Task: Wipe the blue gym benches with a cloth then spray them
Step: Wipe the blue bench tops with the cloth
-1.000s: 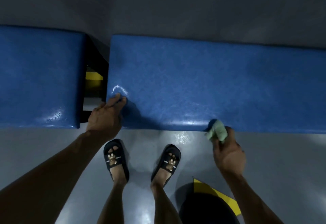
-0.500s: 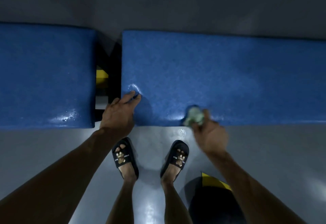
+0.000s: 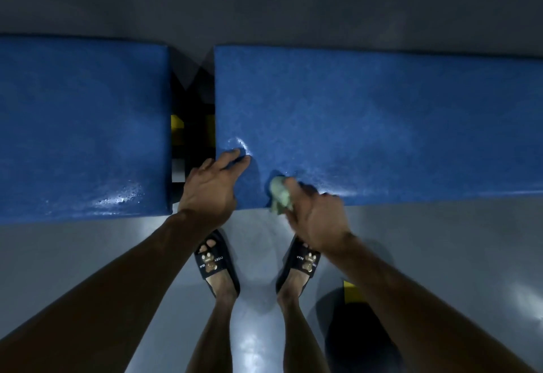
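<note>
My right hand (image 3: 316, 217) grips the bunched green cloth (image 3: 280, 199), which protrudes past my fingers onto the near edge of the right blue bench (image 3: 382, 126). My left hand (image 3: 210, 189) rests flat, fingers extended, on that bench's near left corner.

Bare forearms, bare lower legs and slip-on sandals, seen from above

Black rubber slide sandals (image 3: 216, 261) — each strap printed with a small brown bear and white lettering; no sleeves reach the wrists.
</note>
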The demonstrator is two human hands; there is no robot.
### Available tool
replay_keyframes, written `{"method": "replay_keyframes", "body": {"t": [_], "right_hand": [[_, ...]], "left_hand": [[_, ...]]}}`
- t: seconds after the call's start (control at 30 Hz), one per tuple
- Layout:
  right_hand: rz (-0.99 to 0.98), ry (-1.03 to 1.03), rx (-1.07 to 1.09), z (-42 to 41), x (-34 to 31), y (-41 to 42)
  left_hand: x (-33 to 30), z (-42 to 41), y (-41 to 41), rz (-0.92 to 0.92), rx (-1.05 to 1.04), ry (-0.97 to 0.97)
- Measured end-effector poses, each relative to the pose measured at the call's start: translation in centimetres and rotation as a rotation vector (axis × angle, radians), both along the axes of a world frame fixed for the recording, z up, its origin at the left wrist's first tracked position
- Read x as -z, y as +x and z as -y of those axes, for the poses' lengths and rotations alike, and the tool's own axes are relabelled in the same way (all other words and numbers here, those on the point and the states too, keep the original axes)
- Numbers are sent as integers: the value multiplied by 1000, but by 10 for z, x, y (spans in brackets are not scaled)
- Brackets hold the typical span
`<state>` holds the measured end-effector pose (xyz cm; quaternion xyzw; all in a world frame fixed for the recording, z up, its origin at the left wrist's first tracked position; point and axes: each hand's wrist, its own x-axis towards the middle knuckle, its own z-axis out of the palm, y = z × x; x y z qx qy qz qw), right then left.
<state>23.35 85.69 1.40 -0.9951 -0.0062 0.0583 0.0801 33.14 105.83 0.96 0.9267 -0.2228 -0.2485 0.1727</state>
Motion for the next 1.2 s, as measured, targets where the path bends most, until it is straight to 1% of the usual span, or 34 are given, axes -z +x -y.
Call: {"method": "replay_keyframes", "body": {"t": [0.03,0.1,0.17,0.23,0.27,0.3,0.33,0.4,0.47,0.57,0.6,0.63,0.67,0.73,0.77,0.8,0.83,0.87,0.9,0.93,1.0,1.03,1.1,1.13,1.17,1.2], "right_hand": [[-33,-54,55,22,1,1],[-121,-113,323,63,-2,2],[-67,-108,543,83,-2,-6],[-49,-41,704,67,-1,-8],[-61,13,753,47,1,-7],[-67,65,756,22,5,-4],[-65,103,690,-6,9,-2],[-47,100,455,-61,15,-1],[-26,84,286,-85,11,3],[-9,59,25,-54,6,5],[-9,19,-3,-33,7,3],[-6,-24,51,-8,10,1],[-25,-53,188,17,9,1],[-76,-17,565,54,3,2],[-72,21,725,60,3,1],[-71,35,838,58,5,3],[-67,51,901,47,6,6],[-55,66,894,29,9,9],[-35,95,819,6,12,12],[-23,128,700,-17,14,14],[-26,145,406,-48,12,17],[-15,109,242,-48,10,20],[-15,35,-57,-17,6,29],[-20,-13,-123,5,7,33],[-28,-61,-85,30,9,37],[-45,-103,68,52,8,42]], "left_hand": [[0,-1,1,-10,1,-1],[0,-3,2,-26,2,-17],[-1,-5,3,-40,15,-30],[1,-8,5,-46,29,-34],[2,-9,4,-42,34,-40],[4,-9,4,-37,37,-46],[5,-9,3,-30,42,-50],[7,-10,4,-14,58,-53],[8,-10,6,-15,77,-43],[9,-12,8,6,86,-58],[10,-13,8,14,88,-65],[11,-15,9,21,89,-74],[12,-16,9,30,93,-85],[13,-16,9,48,100,-100],[13,-16,9,53,99,-103],[13,-16,9,51,95,-103],[13,-15,9,46,89,-99],[13,-14,9,45,85,-96],[13,-14,9,49,84,-94],[12,-14,10,53,89,-92],[12,-14,12,51,102,-83],[13,-14,13,47,106,-83],[14,-15,14,34,98,-90],[14,-15,15,27,91,-88],[15,-15,15,23,86,-84],[16,-15,15,20,83,-80]]}}
